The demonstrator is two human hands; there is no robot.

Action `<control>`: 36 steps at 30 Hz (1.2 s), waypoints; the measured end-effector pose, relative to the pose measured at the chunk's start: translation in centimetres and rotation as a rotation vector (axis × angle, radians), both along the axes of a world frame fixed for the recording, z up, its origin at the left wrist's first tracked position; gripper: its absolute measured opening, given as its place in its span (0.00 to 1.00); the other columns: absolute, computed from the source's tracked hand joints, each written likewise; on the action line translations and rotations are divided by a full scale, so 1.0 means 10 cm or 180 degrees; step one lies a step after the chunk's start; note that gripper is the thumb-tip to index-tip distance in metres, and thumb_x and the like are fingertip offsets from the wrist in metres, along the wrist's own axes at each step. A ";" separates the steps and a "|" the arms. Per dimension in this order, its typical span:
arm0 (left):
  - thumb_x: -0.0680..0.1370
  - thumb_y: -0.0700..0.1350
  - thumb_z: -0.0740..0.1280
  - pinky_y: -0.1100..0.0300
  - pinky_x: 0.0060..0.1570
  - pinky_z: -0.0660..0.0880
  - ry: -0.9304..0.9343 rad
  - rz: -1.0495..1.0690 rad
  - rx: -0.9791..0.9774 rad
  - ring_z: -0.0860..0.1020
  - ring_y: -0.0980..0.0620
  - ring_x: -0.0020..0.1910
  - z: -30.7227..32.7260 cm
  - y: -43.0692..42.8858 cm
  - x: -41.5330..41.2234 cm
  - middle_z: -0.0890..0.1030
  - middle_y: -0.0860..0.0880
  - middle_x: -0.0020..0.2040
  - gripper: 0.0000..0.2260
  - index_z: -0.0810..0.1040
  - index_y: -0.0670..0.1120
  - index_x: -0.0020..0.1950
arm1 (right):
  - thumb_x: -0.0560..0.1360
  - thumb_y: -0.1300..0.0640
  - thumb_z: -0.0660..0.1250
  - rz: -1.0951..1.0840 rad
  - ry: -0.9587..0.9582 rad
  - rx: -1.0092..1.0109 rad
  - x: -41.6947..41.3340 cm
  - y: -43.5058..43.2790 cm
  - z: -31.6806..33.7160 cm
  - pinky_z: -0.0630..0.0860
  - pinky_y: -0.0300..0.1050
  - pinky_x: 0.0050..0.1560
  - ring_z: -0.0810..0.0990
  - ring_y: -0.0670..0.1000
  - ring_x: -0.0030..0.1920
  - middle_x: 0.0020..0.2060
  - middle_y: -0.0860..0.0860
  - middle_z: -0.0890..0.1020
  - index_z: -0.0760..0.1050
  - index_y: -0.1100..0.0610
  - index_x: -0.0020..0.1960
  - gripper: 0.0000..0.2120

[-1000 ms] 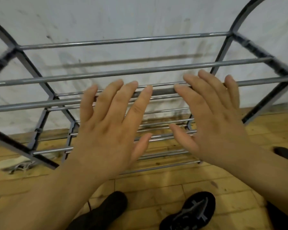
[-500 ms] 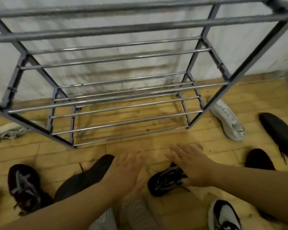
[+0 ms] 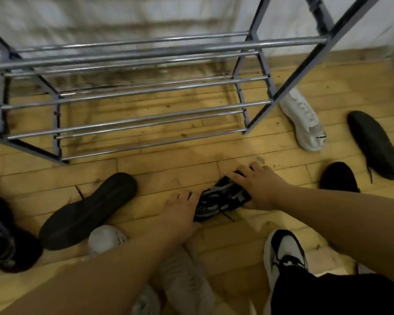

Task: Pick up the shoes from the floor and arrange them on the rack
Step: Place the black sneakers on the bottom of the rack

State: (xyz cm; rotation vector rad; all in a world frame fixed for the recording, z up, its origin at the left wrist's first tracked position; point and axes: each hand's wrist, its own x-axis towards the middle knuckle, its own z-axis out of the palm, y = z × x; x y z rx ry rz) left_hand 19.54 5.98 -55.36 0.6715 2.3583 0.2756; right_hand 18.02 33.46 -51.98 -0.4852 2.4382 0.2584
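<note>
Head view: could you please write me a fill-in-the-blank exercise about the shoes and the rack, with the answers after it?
1. The left hand and the right hand hold the black-and-grey sneaker, which lies on the ____.
2. The shoe beside the right front leg of the rack is ____ in colour.
3. The black shoe left of the left hand shows its ____ upward.
Missing words: floor; white; sole.
</note>
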 end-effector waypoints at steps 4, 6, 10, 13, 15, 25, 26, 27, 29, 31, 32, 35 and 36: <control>0.76 0.61 0.71 0.47 0.69 0.71 0.0186 0.0046 0.0215 0.69 0.43 0.71 0.65 -0.28 -0.35 0.66 0.48 0.76 0.47 0.42 0.58 0.83 | 0.71 0.25 0.62 0.0032 0.0087 -0.0327 -0.17 -0.24 0.70 0.71 0.59 0.68 0.68 0.61 0.69 0.72 0.55 0.66 0.43 0.44 0.82 0.49; 0.76 0.63 0.72 0.48 0.63 0.76 0.0287 0.0140 0.0326 0.72 0.44 0.69 1.17 -0.45 -0.51 0.64 0.50 0.77 0.49 0.39 0.61 0.83 | 0.72 0.26 0.64 -0.0019 0.0215 -0.0619 -0.26 -0.42 1.24 0.72 0.57 0.68 0.67 0.59 0.69 0.73 0.54 0.65 0.41 0.43 0.82 0.50; 0.74 0.62 0.74 0.53 0.65 0.72 0.0784 0.0113 0.0470 0.69 0.46 0.72 2.36 -0.80 -0.66 0.63 0.50 0.77 0.50 0.40 0.63 0.82 | 0.71 0.26 0.66 0.0066 0.0755 -0.1033 -0.31 -0.71 2.50 0.71 0.53 0.68 0.68 0.57 0.72 0.74 0.52 0.67 0.39 0.42 0.82 0.52; 0.74 0.66 0.72 0.55 0.68 0.70 0.1002 -0.0064 0.0517 0.68 0.50 0.72 3.25 -1.00 -0.52 0.64 0.54 0.75 0.48 0.40 0.67 0.81 | 0.71 0.27 0.68 0.0123 0.0896 -0.1165 -0.10 -0.83 3.36 0.70 0.54 0.69 0.68 0.56 0.73 0.75 0.52 0.68 0.40 0.43 0.83 0.54; 0.72 0.70 0.71 0.54 0.70 0.69 0.1154 -0.0137 0.0563 0.68 0.54 0.72 3.77 -1.13 -0.37 0.65 0.58 0.74 0.47 0.43 0.69 0.80 | 0.71 0.29 0.70 0.0062 0.0951 -0.1326 0.15 -0.87 3.81 0.67 0.50 0.72 0.65 0.53 0.76 0.79 0.49 0.65 0.40 0.41 0.83 0.53; 0.73 0.68 0.72 0.60 0.71 0.64 0.1437 -0.0027 0.0895 0.64 0.62 0.73 4.35 -1.66 0.55 0.65 0.64 0.76 0.42 0.54 0.67 0.81 | 0.69 0.30 0.74 -0.0149 0.0722 -0.1983 1.00 -1.16 3.88 0.68 0.43 0.66 0.69 0.47 0.73 0.79 0.40 0.62 0.38 0.29 0.79 0.54; 0.73 0.67 0.72 0.60 0.72 0.63 0.1411 0.0013 0.0881 0.64 0.60 0.75 4.33 -1.69 0.56 0.65 0.63 0.77 0.41 0.56 0.65 0.81 | 0.69 0.30 0.74 -0.0140 0.0726 -0.1972 1.02 -1.19 3.85 0.68 0.42 0.66 0.68 0.46 0.74 0.79 0.40 0.62 0.38 0.30 0.79 0.53; 0.74 0.66 0.73 0.61 0.72 0.62 0.1361 0.0060 0.0839 0.64 0.59 0.76 4.30 -1.72 0.58 0.65 0.62 0.79 0.41 0.57 0.64 0.81 | 0.69 0.30 0.73 -0.0139 0.0708 -0.1982 1.04 -1.21 3.83 0.67 0.43 0.67 0.67 0.46 0.74 0.79 0.39 0.61 0.40 0.31 0.80 0.53; 0.74 0.65 0.73 0.61 0.71 0.62 0.1275 0.0111 0.0781 0.64 0.57 0.77 4.25 -1.75 0.62 0.64 0.60 0.80 0.39 0.58 0.64 0.81 | 0.70 0.31 0.73 -0.0123 0.0616 -0.2042 1.06 -1.23 3.77 0.66 0.43 0.69 0.66 0.46 0.75 0.79 0.38 0.61 0.42 0.33 0.81 0.52; 0.74 0.64 0.74 0.62 0.69 0.62 0.1239 0.0161 0.0778 0.65 0.57 0.76 4.22 -1.78 0.63 0.65 0.59 0.79 0.39 0.60 0.62 0.81 | 0.71 0.31 0.73 -0.0106 0.0572 -0.2077 1.08 -1.27 3.74 0.66 0.44 0.71 0.65 0.45 0.76 0.80 0.38 0.60 0.44 0.34 0.81 0.50; 0.74 0.63 0.75 0.62 0.69 0.62 0.1221 0.0221 0.0791 0.66 0.57 0.75 4.23 -1.80 0.62 0.66 0.59 0.79 0.39 0.61 0.62 0.81 | 0.71 0.31 0.72 -0.0106 0.0579 -0.2069 1.08 -1.29 3.73 0.65 0.44 0.72 0.64 0.45 0.76 0.80 0.38 0.60 0.44 0.33 0.81 0.49; 0.71 0.62 0.78 0.59 0.69 0.66 0.1116 0.0487 0.0839 0.70 0.55 0.72 4.27 -1.88 0.58 0.70 0.58 0.76 0.41 0.64 0.61 0.80 | 0.72 0.31 0.71 -0.0092 0.0717 -0.2057 1.06 -1.40 3.73 0.65 0.41 0.70 0.65 0.45 0.76 0.79 0.39 0.61 0.47 0.35 0.82 0.48; 0.70 0.61 0.79 0.58 0.69 0.67 0.1058 0.0567 0.0831 0.70 0.55 0.71 4.28 -1.91 0.57 0.71 0.58 0.75 0.42 0.64 0.61 0.80 | 0.72 0.31 0.71 -0.0083 0.0788 -0.2052 1.05 -1.45 3.72 0.64 0.40 0.68 0.65 0.45 0.76 0.79 0.39 0.62 0.48 0.36 0.82 0.48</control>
